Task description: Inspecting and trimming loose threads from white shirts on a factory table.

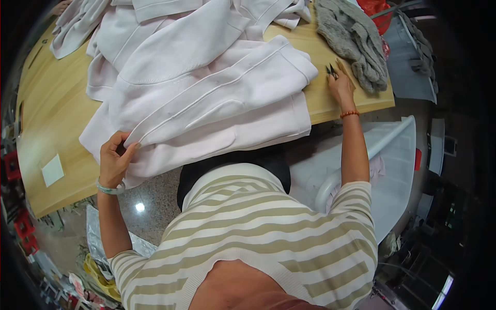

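Observation:
A pale pinkish-white knitted garment lies spread across the table before me, with a long seamed edge and a curved pocket line showing. My left hand is closed at its near left end, pinching the seamed edge between thumb and fingers. Off to the garment's right, my right hand grips a small pair of dark thread snips, the pointed blades facing away from me. The right hand is close to the tabletop and apart from the garment.
More pale garments are heaped at the back of the wooden table. A grey knit garment lies at the right edge, a white paper square at the left. A large white bin stands below right. Another person's hand shows far left.

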{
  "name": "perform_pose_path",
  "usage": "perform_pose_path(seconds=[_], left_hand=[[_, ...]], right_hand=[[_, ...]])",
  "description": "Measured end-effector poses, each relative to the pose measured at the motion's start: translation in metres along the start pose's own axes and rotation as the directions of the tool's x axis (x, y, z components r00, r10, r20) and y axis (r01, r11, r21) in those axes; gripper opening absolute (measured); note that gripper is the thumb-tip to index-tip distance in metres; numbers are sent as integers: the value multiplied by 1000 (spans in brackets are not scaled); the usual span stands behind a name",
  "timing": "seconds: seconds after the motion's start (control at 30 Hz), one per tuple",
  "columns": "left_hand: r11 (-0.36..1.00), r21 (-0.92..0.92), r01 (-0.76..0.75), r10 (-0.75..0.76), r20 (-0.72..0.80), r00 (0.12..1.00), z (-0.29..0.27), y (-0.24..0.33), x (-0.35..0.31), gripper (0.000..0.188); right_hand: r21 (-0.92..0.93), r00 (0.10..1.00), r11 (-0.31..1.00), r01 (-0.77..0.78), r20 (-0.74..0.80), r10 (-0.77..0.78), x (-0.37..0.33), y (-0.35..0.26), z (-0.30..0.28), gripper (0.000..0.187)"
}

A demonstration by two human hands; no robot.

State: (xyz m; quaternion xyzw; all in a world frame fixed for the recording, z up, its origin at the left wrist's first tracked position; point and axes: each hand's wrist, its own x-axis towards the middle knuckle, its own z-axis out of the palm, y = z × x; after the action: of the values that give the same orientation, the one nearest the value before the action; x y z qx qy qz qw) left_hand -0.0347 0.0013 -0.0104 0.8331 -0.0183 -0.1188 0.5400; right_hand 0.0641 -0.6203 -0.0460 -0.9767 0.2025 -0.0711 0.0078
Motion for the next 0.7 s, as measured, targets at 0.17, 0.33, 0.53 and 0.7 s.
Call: perform_pose_path(seconds=[0.17, 0.33, 0.53, 0.7], left_hand=[[985, 104, 140, -141, 6, 990, 0, 16, -4, 12], [928, 367, 68, -68, -13, 998, 6, 29, -3, 17], [873, 488, 16, 26, -80, 996, -8, 49, -4, 19], [701, 708, -87, 397, -285, 872, -51, 81, 56, 22]], right_hand=[[3, 916, 941, 340, -229, -330, 3, -41, -23, 47], [741, 880, 636, 215, 135, -456, 21, -123, -30, 55], [773, 537, 530, 349, 299, -789, 46, -145, -46, 21], [517, 740, 623, 588, -32, -672, 115, -125, -107, 22]])
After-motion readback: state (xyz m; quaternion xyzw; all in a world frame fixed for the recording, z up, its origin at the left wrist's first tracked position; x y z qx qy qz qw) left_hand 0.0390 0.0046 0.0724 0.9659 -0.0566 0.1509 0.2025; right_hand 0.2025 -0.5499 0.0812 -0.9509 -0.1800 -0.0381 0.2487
